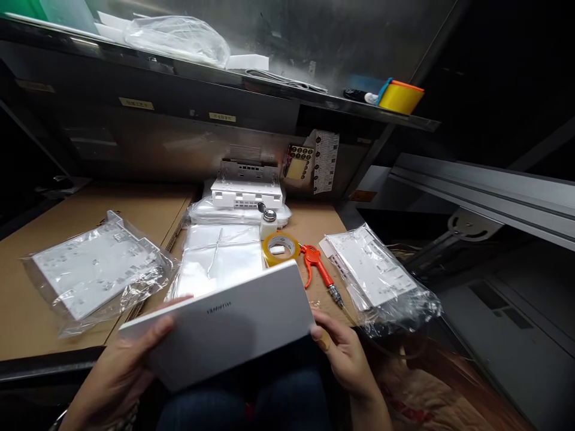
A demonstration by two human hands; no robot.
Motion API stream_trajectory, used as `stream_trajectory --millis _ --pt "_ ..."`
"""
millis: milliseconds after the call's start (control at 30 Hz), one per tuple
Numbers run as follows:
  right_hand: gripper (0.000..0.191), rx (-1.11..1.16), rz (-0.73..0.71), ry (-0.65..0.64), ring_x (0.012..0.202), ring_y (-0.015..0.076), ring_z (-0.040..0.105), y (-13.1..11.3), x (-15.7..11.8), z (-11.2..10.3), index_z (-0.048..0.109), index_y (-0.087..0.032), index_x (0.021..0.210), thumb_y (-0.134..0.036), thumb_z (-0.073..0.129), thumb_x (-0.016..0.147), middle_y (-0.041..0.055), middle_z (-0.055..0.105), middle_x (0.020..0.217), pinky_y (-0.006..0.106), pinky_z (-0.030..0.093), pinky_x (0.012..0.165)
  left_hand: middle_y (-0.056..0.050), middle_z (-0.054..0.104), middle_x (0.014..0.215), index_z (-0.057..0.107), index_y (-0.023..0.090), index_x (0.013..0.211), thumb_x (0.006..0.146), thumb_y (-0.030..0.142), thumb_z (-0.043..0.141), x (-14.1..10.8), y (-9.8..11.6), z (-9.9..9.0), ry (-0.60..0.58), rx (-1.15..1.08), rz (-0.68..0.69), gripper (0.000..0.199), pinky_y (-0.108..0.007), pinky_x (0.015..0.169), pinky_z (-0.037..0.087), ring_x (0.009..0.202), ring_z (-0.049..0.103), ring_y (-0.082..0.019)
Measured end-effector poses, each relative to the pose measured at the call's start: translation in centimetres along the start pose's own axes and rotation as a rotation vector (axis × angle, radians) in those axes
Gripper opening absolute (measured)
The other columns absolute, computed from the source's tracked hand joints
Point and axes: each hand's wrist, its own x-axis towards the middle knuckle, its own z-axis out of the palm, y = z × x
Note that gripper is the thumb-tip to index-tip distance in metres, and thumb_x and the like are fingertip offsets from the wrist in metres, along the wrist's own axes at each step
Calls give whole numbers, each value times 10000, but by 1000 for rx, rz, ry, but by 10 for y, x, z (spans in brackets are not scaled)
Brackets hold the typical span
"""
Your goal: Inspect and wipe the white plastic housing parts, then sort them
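A flat white plastic cover (233, 329) with small dark lettering is held up over my lap, tilted toward me. My left hand (130, 359) grips its left end, thumb on the front face. At the right end, my right hand (339, 347) pinches the edge between thumb and fingers; the thumb has a tan wrap on it. Just behind the cover lie a stack of clear plastic bags (224, 248), a roll of yellow tape (268, 245) and an orange air blow gun (320, 266). The cover hides part of the bags.
Bagged white plastic parts lie at left (99, 263) and right (371, 266). A white slotted housing (247, 185) sits at the back beside a pump bottle (268, 224). Above runs a metal shelf (278, 87) with a yellow container (401, 97). A metal rail (485, 191) extends at right.
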Motion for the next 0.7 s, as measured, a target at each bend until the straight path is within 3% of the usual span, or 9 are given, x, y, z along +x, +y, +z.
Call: stream_trajectory --millis 67,133,233,300,400,533,700 --pt "344 -120 -48 -38 1339 231 602 6 7 -7 670 -398 1339 -304 592 1017 4 680 1399 390 477 1152 -26 827 1026 811 241 993 611 505 939 -4 3 4 36 153 165 482 -234 841 624 998 764 -263" --pt "337 -231 -97 -59 1379 239 563 12 16 -12 687 -375 1320 -276 600 1010 15 689 1382 438 437 1192 -20 834 916 831 246 861 641 504 925 -8 8 5 0 370 410 352 -148 799 592 889 782 -204" --pt "297 -352 -150 -49 1324 255 609 20 28 -16 725 -346 1264 -281 620 994 34 735 1295 478 475 1161 -18 832 887 840 290 891 736 414 876 -16 19 3 -179 705 750 202 -199 781 621 812 796 -216" --pt "268 -405 -162 -32 1284 266 640 23 34 -17 747 -340 1223 -307 637 980 36 750 1261 485 510 1127 -10 831 927 831 327 963 796 378 831 -20 25 2 -224 776 880 174 -256 784 645 819 800 -233" --pt "235 -441 -155 -22 1248 273 663 23 45 -17 775 -337 1164 -349 645 969 33 771 1215 482 535 1096 6 831 946 822 361 993 823 394 812 -25 28 2 -206 777 936 173 -226 796 639 846 799 -215" --pt "220 -424 -107 9 1103 272 725 21 64 -14 813 -301 1046 -425 662 943 52 800 1101 447 576 1019 2 830 961 828 371 975 842 414 792 -29 27 2 -153 729 858 144 -228 832 635 904 790 -216" --pt "354 -615 -34 73 1119 261 709 25 109 -11 774 -266 1149 -495 572 971 65 779 1176 402 563 987 14 826 982 825 391 978 843 388 785 -32 26 0 -138 683 781 141 -222 858 617 938 777 -206"
